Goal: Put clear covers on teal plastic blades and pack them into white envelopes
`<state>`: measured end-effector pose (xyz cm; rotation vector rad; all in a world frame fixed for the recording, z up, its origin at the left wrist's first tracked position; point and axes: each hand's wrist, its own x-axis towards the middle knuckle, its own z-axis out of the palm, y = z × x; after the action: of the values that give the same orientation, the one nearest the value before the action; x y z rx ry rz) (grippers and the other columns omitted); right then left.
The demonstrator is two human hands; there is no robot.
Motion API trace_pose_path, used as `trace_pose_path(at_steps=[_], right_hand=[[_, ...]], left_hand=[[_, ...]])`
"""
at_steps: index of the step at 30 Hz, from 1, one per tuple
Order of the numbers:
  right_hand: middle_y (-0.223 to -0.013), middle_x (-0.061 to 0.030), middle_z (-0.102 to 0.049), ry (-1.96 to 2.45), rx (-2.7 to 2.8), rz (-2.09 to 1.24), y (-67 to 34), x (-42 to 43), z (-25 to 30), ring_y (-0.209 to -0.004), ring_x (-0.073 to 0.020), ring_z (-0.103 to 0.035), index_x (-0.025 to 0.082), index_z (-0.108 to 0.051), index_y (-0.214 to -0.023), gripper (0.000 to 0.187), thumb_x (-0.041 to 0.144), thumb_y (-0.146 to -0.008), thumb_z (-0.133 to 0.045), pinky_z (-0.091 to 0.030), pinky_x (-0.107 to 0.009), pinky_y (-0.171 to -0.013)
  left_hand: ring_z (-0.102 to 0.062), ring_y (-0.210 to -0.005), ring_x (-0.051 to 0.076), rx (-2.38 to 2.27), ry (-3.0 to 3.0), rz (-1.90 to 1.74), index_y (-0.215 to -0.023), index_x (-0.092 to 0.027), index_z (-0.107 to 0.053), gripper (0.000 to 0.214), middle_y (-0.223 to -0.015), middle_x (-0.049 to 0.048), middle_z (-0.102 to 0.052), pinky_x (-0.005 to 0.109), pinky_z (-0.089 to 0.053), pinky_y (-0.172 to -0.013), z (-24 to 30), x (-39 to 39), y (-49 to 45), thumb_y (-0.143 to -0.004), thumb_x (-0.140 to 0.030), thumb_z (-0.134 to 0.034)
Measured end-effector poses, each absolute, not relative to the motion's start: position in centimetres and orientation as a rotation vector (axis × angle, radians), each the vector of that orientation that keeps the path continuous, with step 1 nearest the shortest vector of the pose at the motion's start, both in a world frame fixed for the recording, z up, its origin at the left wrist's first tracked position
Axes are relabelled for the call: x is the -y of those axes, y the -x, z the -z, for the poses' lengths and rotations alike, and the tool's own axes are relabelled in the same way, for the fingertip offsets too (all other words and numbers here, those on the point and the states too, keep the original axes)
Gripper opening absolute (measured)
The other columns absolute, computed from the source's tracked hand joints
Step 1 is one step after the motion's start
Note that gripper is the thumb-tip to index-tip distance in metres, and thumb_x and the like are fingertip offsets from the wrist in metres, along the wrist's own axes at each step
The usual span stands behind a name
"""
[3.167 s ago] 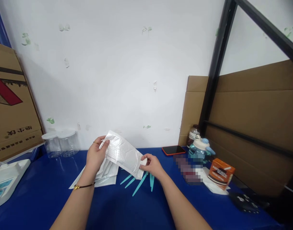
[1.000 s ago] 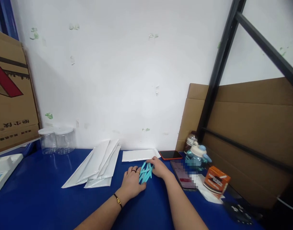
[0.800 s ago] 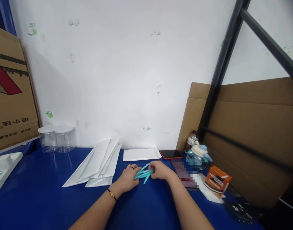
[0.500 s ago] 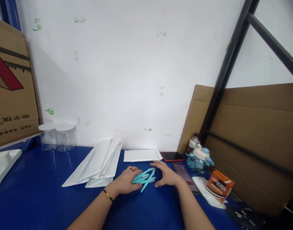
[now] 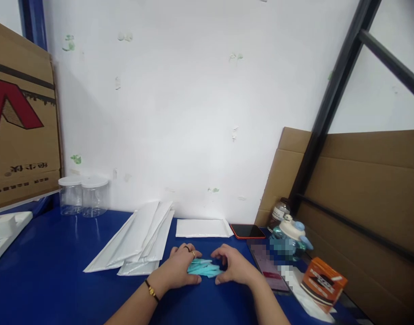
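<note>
Several thin turquoise sticks (image 5: 204, 268) lie bunched together on the blue table (image 5: 51, 280). My left hand (image 5: 179, 269) cups the bunch from the left, fingers curled against it. My right hand (image 5: 235, 267) presses in from the right, fingers bent, touching the sticks' other end. A fanned stack of white padded envelopes (image 5: 139, 241) lies just left of my left hand. One more white envelope (image 5: 202, 228) lies flat behind the sticks, near the wall.
Two clear lidded jars (image 5: 83, 196) stand at the back left beside a cardboard box (image 5: 20, 122). A white device (image 5: 3, 228) is at far left. At right are two phones (image 5: 248, 231), a bottle (image 5: 290, 239), an orange box (image 5: 323, 284) and cardboard panels behind a black frame (image 5: 323, 117).
Earlier both hands held a white envelope up; it now lies by the wall. Since then both hands dropped to the table and gathered the scattered turquoise sticks into a tight bunch.
</note>
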<state>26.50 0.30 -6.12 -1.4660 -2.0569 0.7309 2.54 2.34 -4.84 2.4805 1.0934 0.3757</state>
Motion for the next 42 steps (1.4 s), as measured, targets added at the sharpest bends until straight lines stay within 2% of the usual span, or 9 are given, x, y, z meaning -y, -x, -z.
trace_pose_path(at_steps=[3,7,16,20,24,26,30,35,42], right_hand=[[-0.077,0.0017,-0.058,1.518,1.973,-0.919,-27.0,-0.5,6.3,-0.058,-0.0096,-0.05,0.018,-0.065,-0.088,0.046,0.015,-0.045,-0.079,-0.039,-0.02,-0.05],[-0.068,0.0035,-0.058,1.393,1.897,-1.125,-26.5,-0.7,6.7,-0.059,-0.009,-0.052,0.016,-0.061,-0.084,0.035,0.008,-0.051,-0.072,-0.043,-0.019,-0.056],[-0.094,-0.0008,-0.056,1.404,2.005,-0.824,-25.7,0.0,5.7,-0.062,-0.0092,-0.052,0.022,-0.062,-0.098,0.047,0.021,-0.054,-0.076,-0.043,-0.02,-0.055],[-0.088,-0.0021,-0.059,1.444,2.048,-0.723,-25.3,-0.3,6.0,-0.068,-0.0126,-0.052,0.022,-0.067,-0.092,0.024,0.031,-0.07,-0.066,-0.042,-0.023,-0.062],[-0.085,-0.0021,-0.06,1.438,2.064,-0.657,-25.6,-0.6,6.2,-0.071,-0.0141,-0.052,0.023,-0.068,-0.09,0.018,0.03,-0.078,-0.057,-0.041,-0.024,-0.064],[-0.085,-0.0019,-0.06,1.438,2.047,-0.656,-25.8,-0.7,6.3,-0.07,-0.0137,-0.052,0.022,-0.067,-0.091,0.018,0.028,-0.077,-0.058,-0.041,-0.024,-0.063],[-0.084,-0.0011,-0.058,1.448,2.051,-0.707,-25.6,-0.7,6.4,-0.065,-0.0118,-0.049,0.022,-0.068,-0.09,0.02,0.027,-0.071,-0.065,-0.04,-0.022,-0.06],[-0.08,0.0003,-0.055,1.439,2.05,-0.637,-24.7,-0.7,6.6,-0.063,-0.0104,-0.048,0.021,-0.067,-0.079,0.01,0.02,-0.07,-0.064,-0.037,-0.021,-0.057],[-0.07,0.0009,-0.054,1.398,1.877,-0.684,-24.6,-1.5,7.0,-0.058,-0.0096,-0.044,0.017,-0.064,-0.074,0.01,0.026,-0.069,-0.066,-0.034,-0.02,-0.053]], left_hand=[[-0.028,-0.129,0.034,-1.117,-2.46,-0.265,-0.132,-0.029,-0.042,0.08,-0.137,0.0113,-0.039,0.052,-0.021,-0.103,4.7,-2.3,-2.3,-0.06,-0.055,-0.066],[-0.011,-0.137,0.033,-1.067,-2.458,-0.18,-0.138,-0.025,-0.033,0.081,-0.148,0.0129,-0.023,0.055,-0.007,-0.107,5.2,-2.3,-2.4,-0.068,-0.055,-0.06],[-0.045,-0.11,0.026,-0.955,-2.507,-0.376,-0.116,-0.029,-0.057,0.055,-0.116,0.0067,-0.052,0.036,-0.037,-0.093,5.1,-2.4,-2.5,-0.064,-0.045,-0.068],[-0.047,-0.105,0.025,-0.947,-2.459,-0.373,-0.115,-0.029,-0.057,0.054,-0.11,0.0048,-0.053,0.033,-0.039,-0.09,5.1,-2.4,-2.6,-0.063,-0.04,-0.069],[-0.047,-0.106,0.025,-0.916,-2.439,-0.381,-0.115,-0.029,-0.057,0.058,-0.111,0.0042,-0.053,0.033,-0.038,-0.092,5.2,-2.5,-2.6,-0.061,-0.043,-0.071],[-0.048,-0.105,0.024,-0.897,-2.44,-0.407,-0.115,-0.027,-0.058,0.058,-0.11,0.0049,-0.054,0.032,-0.038,-0.092,5.3,-2.6,-2.5,-0.062,-0.046,-0.07],[-0.053,-0.095,0.017,-0.857,-2.401,-0.528,-0.107,-0.023,-0.062,0.033,-0.101,0.0051,-0.06,0.027,-0.041,-0.087,5.9,-3.4,-2.5,-0.085,-0.039,-0.042],[-0.055,-0.078,0.013,-0.954,-2.317,-0.558,-0.1,-0.02,-0.064,0.029,-0.097,0.0038,-0.06,0.023,-0.045,-0.074,7.0,-4.2,-2.7,-0.077,-0.025,-0.047],[-0.055,-0.076,0.015,-1.003,-2.363,-0.629,-0.084,-0.019,-0.066,0.022,-0.086,0.0026,-0.062,0.024,-0.042,-0.069,5.9,-4.2,-3.0,-0.077,-0.025,-0.045]])
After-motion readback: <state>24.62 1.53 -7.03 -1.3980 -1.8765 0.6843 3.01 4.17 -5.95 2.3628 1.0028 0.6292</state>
